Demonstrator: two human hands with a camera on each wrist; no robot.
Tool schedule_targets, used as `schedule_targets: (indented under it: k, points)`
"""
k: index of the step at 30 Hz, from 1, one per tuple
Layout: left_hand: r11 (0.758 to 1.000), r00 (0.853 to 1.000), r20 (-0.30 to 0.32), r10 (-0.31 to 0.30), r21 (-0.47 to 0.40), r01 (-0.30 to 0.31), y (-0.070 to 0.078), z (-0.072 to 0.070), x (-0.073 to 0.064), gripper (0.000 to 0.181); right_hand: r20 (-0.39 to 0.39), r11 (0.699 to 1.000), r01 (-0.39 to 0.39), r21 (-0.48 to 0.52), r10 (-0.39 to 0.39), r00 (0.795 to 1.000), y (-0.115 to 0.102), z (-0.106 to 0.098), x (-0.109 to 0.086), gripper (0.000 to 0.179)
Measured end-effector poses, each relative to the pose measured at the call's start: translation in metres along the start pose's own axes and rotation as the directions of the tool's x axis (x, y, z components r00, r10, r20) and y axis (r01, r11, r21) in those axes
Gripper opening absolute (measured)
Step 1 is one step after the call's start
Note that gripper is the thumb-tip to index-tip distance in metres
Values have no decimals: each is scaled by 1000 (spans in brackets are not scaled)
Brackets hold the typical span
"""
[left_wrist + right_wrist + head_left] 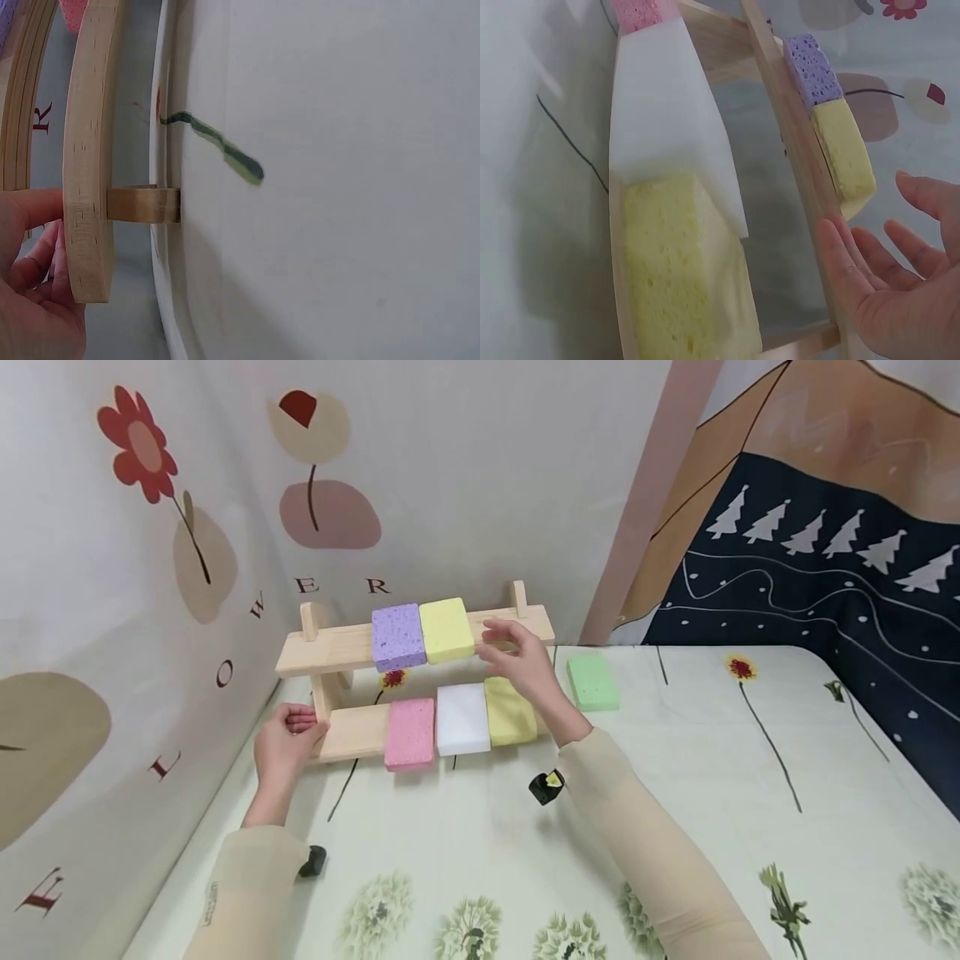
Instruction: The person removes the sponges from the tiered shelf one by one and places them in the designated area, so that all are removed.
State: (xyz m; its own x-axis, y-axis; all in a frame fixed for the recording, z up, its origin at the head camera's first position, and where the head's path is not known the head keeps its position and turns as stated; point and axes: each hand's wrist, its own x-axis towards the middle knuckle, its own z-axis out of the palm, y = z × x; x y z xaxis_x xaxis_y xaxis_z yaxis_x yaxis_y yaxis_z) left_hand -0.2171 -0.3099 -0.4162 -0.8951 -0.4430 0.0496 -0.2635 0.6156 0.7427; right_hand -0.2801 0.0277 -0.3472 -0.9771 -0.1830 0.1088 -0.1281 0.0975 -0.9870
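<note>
Pinching the rack (348, 732), apparently, is the left hand (285, 745); the right hand (522, 664) spreads empty fingers; five sponges (463, 720) sit shelved, the green sponge (593, 682) not.

The bench (675, 735) has a pale surface printed with flowers and stems. Toward its far left side stands a two-tier wooden shelf (333, 647). On the upper board lie a purple sponge (397, 637), left, and a light yellow sponge (447, 631) just beside it, right. The lower board, on the near side, bears a row: from left to right, a pink sponge (410, 735), a white block (462, 720) and a deeper yellow sponge (510, 714). Right of the shelf, a green sponge (594, 682) lies directly on the bench.
</note>
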Motion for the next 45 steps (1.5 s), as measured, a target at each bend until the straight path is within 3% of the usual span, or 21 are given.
schedule_targets:
  k: [9,22,45]
  points:
    - [1000,1000,-3,-19,7,19,1,-1,1,33,-44,997,-61,49,64,997,-2,14,13,51]
    - [999,999,16,-46,1,46,3,1,2,35,-119,983,-107,152,126,985,-4,22,22,39]
    - [999,999,19,-35,9,35,5,0,2,36,-118,974,-61,220,89,989,-17,-3,3,39]
